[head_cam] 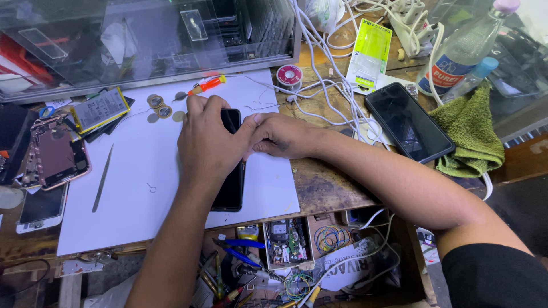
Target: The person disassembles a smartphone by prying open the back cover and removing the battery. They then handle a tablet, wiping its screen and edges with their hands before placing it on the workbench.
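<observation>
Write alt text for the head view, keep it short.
Both hands press on a black phone lying on a white mat: the left hand covers its upper part, the right hand pinches its right edge. A metal pry tool and an opened phone lie to the left; another black phone and a green cloth lie to the right.
</observation>
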